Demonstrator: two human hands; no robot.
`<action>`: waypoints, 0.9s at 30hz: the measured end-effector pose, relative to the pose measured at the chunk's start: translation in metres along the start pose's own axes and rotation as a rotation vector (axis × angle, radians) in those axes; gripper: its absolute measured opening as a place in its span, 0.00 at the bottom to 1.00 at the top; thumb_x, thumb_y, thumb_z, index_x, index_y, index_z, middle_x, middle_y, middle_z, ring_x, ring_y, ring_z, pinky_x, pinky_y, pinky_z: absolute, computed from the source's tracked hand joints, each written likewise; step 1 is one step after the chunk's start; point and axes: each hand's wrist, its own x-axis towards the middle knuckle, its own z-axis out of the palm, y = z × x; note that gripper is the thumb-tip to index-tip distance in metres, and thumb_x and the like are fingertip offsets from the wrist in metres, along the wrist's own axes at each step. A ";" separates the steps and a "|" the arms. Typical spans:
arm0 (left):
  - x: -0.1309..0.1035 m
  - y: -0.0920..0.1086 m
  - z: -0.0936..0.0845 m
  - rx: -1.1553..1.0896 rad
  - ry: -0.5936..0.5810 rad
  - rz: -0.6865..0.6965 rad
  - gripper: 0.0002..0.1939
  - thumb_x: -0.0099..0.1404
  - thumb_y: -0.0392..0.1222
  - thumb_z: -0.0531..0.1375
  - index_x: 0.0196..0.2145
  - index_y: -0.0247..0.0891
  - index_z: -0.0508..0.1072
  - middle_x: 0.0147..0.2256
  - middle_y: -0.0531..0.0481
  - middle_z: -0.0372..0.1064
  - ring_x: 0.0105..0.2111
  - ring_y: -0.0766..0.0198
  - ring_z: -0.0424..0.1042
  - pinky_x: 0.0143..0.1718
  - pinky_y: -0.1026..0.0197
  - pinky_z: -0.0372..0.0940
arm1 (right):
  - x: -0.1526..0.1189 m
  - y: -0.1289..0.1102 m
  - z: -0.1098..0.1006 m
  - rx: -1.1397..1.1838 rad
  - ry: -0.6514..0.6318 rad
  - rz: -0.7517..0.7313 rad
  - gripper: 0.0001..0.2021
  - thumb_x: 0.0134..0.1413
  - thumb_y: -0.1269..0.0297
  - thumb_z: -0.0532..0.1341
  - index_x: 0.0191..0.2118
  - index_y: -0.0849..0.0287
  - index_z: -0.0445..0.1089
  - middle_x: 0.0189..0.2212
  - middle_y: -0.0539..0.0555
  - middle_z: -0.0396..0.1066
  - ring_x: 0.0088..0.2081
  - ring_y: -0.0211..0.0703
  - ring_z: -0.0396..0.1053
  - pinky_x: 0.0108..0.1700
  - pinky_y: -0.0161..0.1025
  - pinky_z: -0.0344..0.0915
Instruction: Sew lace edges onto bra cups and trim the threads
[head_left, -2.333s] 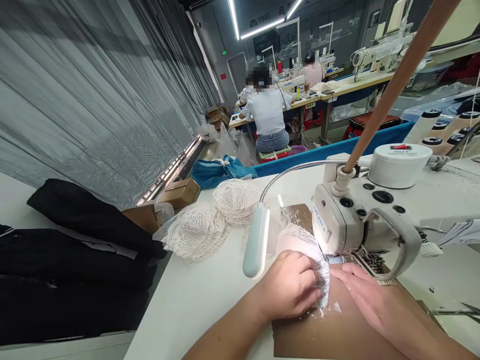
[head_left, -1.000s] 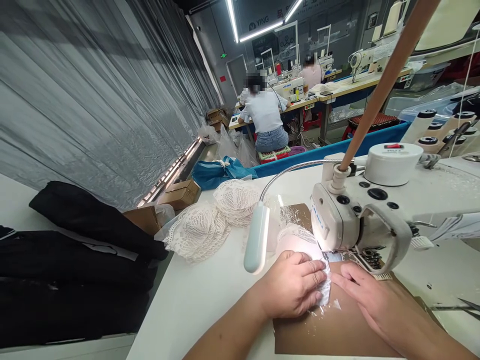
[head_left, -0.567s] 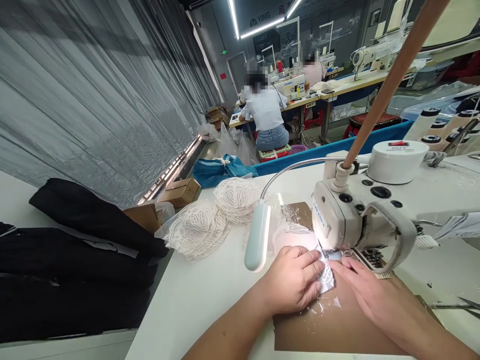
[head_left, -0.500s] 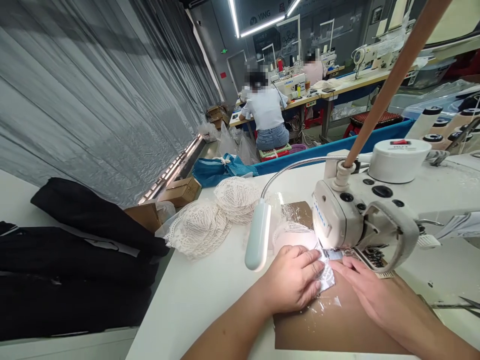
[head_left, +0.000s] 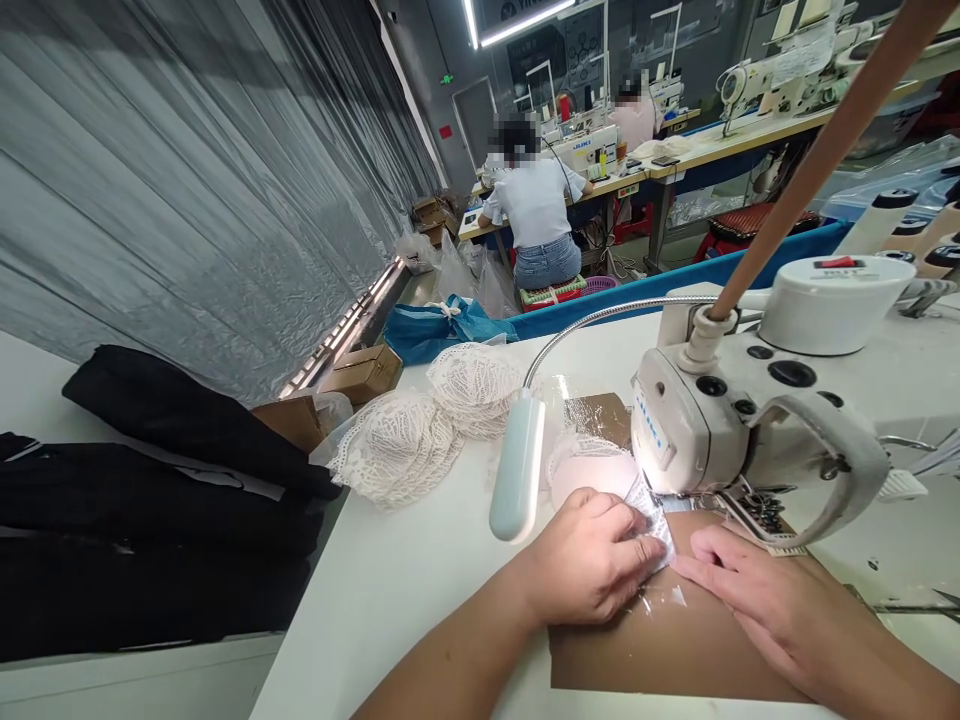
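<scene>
A person sits at a white sewing machine (head_left: 750,430), seen from their own head cam. Both hands lie flat on a small piece of white lace (head_left: 651,520) right at the needle area, prob. so the thin fabric stays smooth and lined up under the machine head.

The left hand (head_left: 592,560) comes in from lower left, forearm angled up across the white table (head_left: 405,590). Its fingers are curled down and pinch the lace edge against the surface. The right hand (head_left: 742,590) comes in from lower right, palm down, fingers stretched out and unclenched, tips touching the lace's near edge on a brown mat (head_left: 675,650) w/ shiny clear film.

A gooseneck lamp (head_left: 516,470) hangs just beside the left hand, lighting the work spot. 2 finished-looking lace cups (head_left: 420,430) sit further back on the table, well apart from the hands. Black fabric (head_left: 150,500) is piled at far left. Another person (head_left: 536,215) sits at a distant machine, back turned.
</scene>
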 end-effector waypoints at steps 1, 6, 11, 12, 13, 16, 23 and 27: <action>0.000 0.000 0.000 0.004 -0.006 -0.001 0.16 0.72 0.43 0.50 0.53 0.38 0.69 0.44 0.44 0.69 0.42 0.58 0.65 0.44 0.55 0.58 | 0.000 0.000 -0.001 -0.002 0.001 -0.008 0.26 0.53 0.80 0.48 0.55 0.53 0.63 0.31 0.54 0.64 0.29 0.44 0.66 0.27 0.36 0.60; 0.001 0.001 -0.001 0.008 -0.025 -0.007 0.17 0.71 0.42 0.50 0.54 0.37 0.68 0.42 0.44 0.68 0.41 0.58 0.63 0.43 0.55 0.57 | 0.003 -0.003 -0.007 0.002 0.015 -0.023 0.23 0.53 0.80 0.48 0.51 0.53 0.65 0.30 0.52 0.63 0.27 0.43 0.65 0.26 0.36 0.58; 0.001 0.002 -0.001 0.000 -0.038 -0.007 0.16 0.70 0.40 0.51 0.53 0.38 0.69 0.40 0.46 0.67 0.39 0.60 0.62 0.44 0.55 0.56 | 0.003 -0.003 -0.006 0.034 0.047 0.014 0.19 0.57 0.78 0.47 0.49 0.56 0.67 0.30 0.53 0.66 0.27 0.42 0.65 0.28 0.37 0.59; 0.001 0.002 -0.001 0.000 -0.041 -0.006 0.16 0.70 0.40 0.51 0.52 0.38 0.69 0.40 0.46 0.67 0.38 0.60 0.62 0.44 0.55 0.56 | 0.003 -0.003 -0.006 0.039 0.072 0.015 0.18 0.58 0.77 0.47 0.49 0.57 0.67 0.30 0.53 0.66 0.28 0.42 0.66 0.29 0.37 0.60; 0.001 0.002 -0.001 0.000 -0.044 -0.005 0.16 0.70 0.40 0.51 0.52 0.38 0.69 0.40 0.47 0.67 0.38 0.60 0.62 0.45 0.55 0.56 | 0.002 -0.002 -0.005 0.042 0.095 0.017 0.18 0.59 0.77 0.47 0.49 0.57 0.67 0.30 0.53 0.67 0.29 0.43 0.67 0.30 0.38 0.61; 0.001 0.002 0.000 0.003 -0.049 -0.005 0.16 0.70 0.40 0.51 0.52 0.38 0.70 0.40 0.46 0.67 0.38 0.60 0.62 0.44 0.55 0.57 | 0.002 -0.002 -0.003 0.022 0.114 0.036 0.19 0.59 0.77 0.47 0.52 0.57 0.66 0.32 0.53 0.70 0.30 0.43 0.68 0.30 0.38 0.61; 0.002 0.002 -0.003 -0.014 -0.038 -0.011 0.17 0.71 0.42 0.51 0.53 0.38 0.69 0.47 0.44 0.69 0.42 0.57 0.65 0.46 0.54 0.59 | 0.005 -0.006 0.001 0.003 0.098 0.061 0.26 0.48 0.81 0.48 0.51 0.54 0.66 0.32 0.53 0.67 0.28 0.43 0.66 0.27 0.38 0.57; 0.005 0.001 -0.003 -0.028 -0.019 -0.046 0.18 0.72 0.43 0.49 0.55 0.34 0.67 0.55 0.41 0.67 0.47 0.54 0.66 0.48 0.53 0.60 | 0.006 -0.007 0.001 0.002 0.140 0.056 0.25 0.47 0.82 0.48 0.47 0.53 0.68 0.31 0.52 0.66 0.25 0.41 0.63 0.26 0.38 0.51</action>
